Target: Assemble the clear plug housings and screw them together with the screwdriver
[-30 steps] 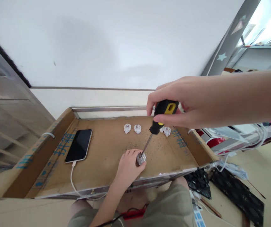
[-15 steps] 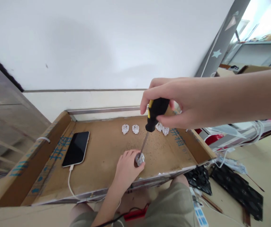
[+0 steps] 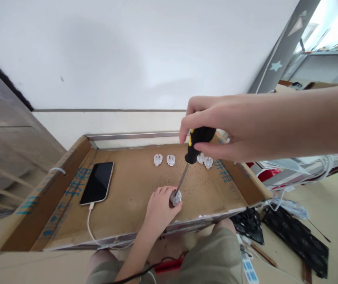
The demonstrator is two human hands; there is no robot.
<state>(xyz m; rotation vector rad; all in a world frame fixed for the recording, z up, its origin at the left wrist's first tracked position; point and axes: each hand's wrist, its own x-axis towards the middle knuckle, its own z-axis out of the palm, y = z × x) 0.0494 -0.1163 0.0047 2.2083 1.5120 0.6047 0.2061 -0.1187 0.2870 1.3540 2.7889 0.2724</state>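
My left hand (image 3: 160, 209) is shut around a clear plastic plug (image 3: 175, 198), which stands on the cardboard tray floor (image 3: 133, 185). My right hand (image 3: 216, 134) grips a black-and-yellow screwdriver (image 3: 197, 141) by its handle above the tray. The screwdriver's steel shaft (image 3: 181, 179) slants down, and its tip meets the top of the held plug. Several more clear plugs stand in a row at the tray's far side, including one (image 3: 158, 159) and another (image 3: 208, 162) partly beneath my right hand.
A black smartphone (image 3: 97, 183) lies in the tray's left part, with a white charging cable (image 3: 90, 225) running over the front edge. Cardboard walls (image 3: 68, 173) border the tray. Black mesh panels (image 3: 296, 240) and a power strip (image 3: 248, 270) lie on the floor to the right.
The screwdriver handle has turned in my right-hand fingers, and its yellow stripe has moved around. The camera view has shifted slightly. The held plug stays in place.
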